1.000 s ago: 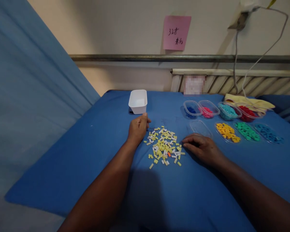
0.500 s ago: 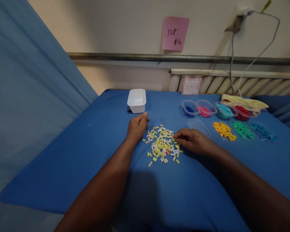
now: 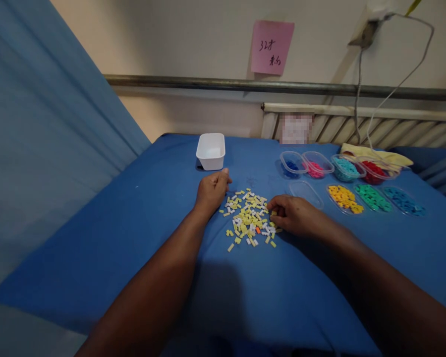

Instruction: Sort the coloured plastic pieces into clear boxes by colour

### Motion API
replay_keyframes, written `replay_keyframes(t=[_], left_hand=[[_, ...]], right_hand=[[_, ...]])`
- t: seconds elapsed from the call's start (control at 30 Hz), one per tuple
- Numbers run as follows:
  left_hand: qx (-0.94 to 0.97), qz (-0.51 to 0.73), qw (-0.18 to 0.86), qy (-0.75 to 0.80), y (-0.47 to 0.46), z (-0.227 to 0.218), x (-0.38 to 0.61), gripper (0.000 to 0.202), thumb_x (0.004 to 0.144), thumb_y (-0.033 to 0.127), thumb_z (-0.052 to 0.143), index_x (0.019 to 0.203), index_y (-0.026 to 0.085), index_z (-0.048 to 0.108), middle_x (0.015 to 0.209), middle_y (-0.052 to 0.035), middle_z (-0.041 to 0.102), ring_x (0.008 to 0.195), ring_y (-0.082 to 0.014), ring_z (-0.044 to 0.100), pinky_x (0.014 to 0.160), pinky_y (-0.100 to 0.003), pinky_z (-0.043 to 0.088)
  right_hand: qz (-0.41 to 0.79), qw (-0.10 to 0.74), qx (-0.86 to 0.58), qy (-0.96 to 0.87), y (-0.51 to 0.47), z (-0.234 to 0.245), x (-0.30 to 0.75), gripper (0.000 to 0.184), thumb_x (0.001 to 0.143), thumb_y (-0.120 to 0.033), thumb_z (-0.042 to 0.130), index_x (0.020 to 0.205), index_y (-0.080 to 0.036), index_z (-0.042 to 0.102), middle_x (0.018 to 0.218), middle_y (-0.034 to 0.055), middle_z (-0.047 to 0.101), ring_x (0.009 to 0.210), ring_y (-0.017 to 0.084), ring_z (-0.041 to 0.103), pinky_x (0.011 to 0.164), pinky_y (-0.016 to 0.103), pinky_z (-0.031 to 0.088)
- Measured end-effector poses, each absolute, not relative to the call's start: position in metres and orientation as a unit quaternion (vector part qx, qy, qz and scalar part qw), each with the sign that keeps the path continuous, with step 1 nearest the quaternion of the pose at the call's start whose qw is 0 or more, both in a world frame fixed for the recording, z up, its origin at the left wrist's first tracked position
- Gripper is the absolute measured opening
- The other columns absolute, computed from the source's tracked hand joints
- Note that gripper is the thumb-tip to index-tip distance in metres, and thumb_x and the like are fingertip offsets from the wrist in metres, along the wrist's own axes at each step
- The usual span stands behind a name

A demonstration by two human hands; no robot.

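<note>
A loose pile of small yellow and white toy building bricks (image 3: 250,214) lies spread on a blue cloth, with one orange brick (image 3: 258,230) among them. At the upper left of the pile rests my left hand (image 3: 211,191), its fingers curled in and the thumb against them; whatever may be inside is hidden. My right hand (image 3: 292,213) reaches the pile's right edge. Its thumb and index finger are bent with a gap between them, close to a few bricks. Behind my left hand stands a white plastic tub (image 3: 211,152).
Clear tubs at the back right hold dark blue (image 3: 291,169), pink (image 3: 315,170), turquoise (image 3: 345,168) and red bricks (image 3: 373,171). Yellow-orange (image 3: 345,198), green (image 3: 372,198) and blue bricks (image 3: 405,201) lie in shallow trays in front. A curtain (image 3: 59,124) hangs left.
The thumb and index finger of my right hand have moved apart slightly at the pile's edge. My left hand keeps its curled pose. The view has tilted slightly.
</note>
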State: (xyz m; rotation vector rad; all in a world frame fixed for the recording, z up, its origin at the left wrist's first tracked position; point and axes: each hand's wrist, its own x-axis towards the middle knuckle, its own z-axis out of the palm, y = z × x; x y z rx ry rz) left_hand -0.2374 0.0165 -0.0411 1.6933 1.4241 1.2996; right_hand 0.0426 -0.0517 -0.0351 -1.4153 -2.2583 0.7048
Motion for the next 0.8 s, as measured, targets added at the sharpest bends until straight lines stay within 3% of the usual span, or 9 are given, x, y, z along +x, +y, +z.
replay_keyframes(t=[0.13, 0.33, 0.47, 0.63, 0.73, 0.8], left_hand=[[0.643, 0.488, 0.273, 0.523, 0.018, -0.04, -0.238, 0.055, 0.106, 0.061, 0.054, 0.078, 0.02, 0.075, 0.063, -0.0018, 0.067, 0.06, -0.0178, 0.062, 0.062, -0.031, 0.048], [0.651, 0.487, 0.258, 0.522, 0.021, -0.039, -0.24, 0.052, 0.107, 0.057, 0.055, 0.076, 0.02, 0.076, 0.064, -0.0028, 0.068, 0.059, -0.0169, 0.062, 0.06, -0.03, 0.046], [0.652, 0.482, 0.261, 0.523, 0.022, -0.038, -0.24, 0.052, 0.106, 0.057, 0.056, 0.076, 0.02, 0.076, 0.063, -0.0029, 0.068, 0.058, -0.0169, 0.062, 0.056, -0.029, 0.046], [0.652, 0.478, 0.252, 0.531, 0.022, -0.038, -0.24, 0.051, 0.106, 0.058, 0.057, 0.077, 0.021, 0.077, 0.064, -0.0036, 0.069, 0.058, -0.0173, 0.063, 0.055, -0.029, 0.046], [0.662, 0.472, 0.247, 0.526, 0.023, -0.038, -0.241, 0.05, 0.105, 0.057, 0.057, 0.076, 0.021, 0.076, 0.064, -0.0039, 0.069, 0.058, -0.0174, 0.063, 0.055, -0.029, 0.046], [0.665, 0.47, 0.247, 0.526, 0.024, -0.037, -0.241, 0.05, 0.105, 0.057, 0.057, 0.076, 0.021, 0.077, 0.064, -0.004, 0.069, 0.059, -0.0175, 0.063, 0.055, -0.029, 0.046]], right_hand=[[0.208, 0.198, -0.504, -0.815, -0.058, -0.028, 0.044, 0.021, 0.088, -0.02, 0.069, 0.104, -0.024, 0.08, 0.092, 0.0046, 0.079, 0.076, 0.019, 0.071, 0.069, 0.029, 0.051], [0.079, 0.258, -0.556, -0.786, -0.048, -0.023, 0.099, 0.022, 0.095, -0.032, 0.066, 0.102, -0.022, 0.084, 0.099, 0.0102, 0.081, 0.084, 0.026, 0.072, 0.079, 0.038, 0.056], [0.037, 0.209, -0.61, -0.764, -0.039, -0.033, 0.142, 0.019, 0.093, -0.03, 0.068, 0.097, -0.023, 0.085, 0.097, 0.011, 0.083, 0.084, 0.027, 0.074, 0.075, 0.037, 0.054], [0.041, 0.213, -0.631, -0.745, -0.041, -0.036, 0.163, 0.027, 0.099, -0.037, 0.067, 0.114, -0.024, 0.086, 0.105, 0.012, 0.085, 0.088, 0.031, 0.079, 0.079, 0.041, 0.057], [0.024, 0.21, -0.584, -0.784, -0.044, -0.038, 0.161, 0.031, 0.1, -0.039, 0.068, 0.122, -0.023, 0.085, 0.124, 0.015, 0.083, 0.112, 0.036, 0.078, 0.097, 0.049, 0.06], [0.032, 0.207, -0.53, -0.822, -0.046, -0.042, 0.153, 0.038, 0.1, -0.042, 0.073, 0.132, -0.024, 0.083, 0.143, 0.0165, 0.076, 0.134, 0.038, 0.071, 0.113, 0.053, 0.055]])
